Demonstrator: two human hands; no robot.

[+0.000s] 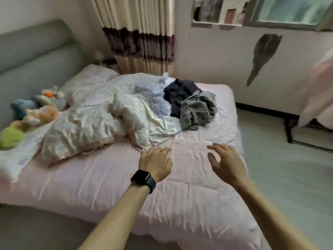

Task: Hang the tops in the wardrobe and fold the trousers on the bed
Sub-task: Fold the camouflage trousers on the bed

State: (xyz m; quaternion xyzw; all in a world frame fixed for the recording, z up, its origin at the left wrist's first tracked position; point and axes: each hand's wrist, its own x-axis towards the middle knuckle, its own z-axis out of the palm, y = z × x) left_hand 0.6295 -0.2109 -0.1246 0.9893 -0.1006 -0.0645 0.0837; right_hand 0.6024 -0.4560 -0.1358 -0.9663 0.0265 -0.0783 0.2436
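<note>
A pile of clothes lies on the far right part of the bed (189, 204): a dark navy garment (182, 92), a grey garment (195, 110) in front of it, and a pale blue garment (155, 95) to their left. My left hand (155, 162), with a black watch on the wrist and a ring, hovers over the pink sheet, fingers relaxed and empty. My right hand (224, 162) hangs beside it, fingers spread and holding nothing. Both hands are well short of the clothes. No wardrobe is in view.
A crumpled white duvet (93, 120) covers the bed's middle. Stuffed toys (34, 112) lie at the left by the grey headboard (36, 49). A curtain (142, 42) hangs behind. A black metal frame (292, 130) stands on the floor at right, under blurred pink fabric (319, 94).
</note>
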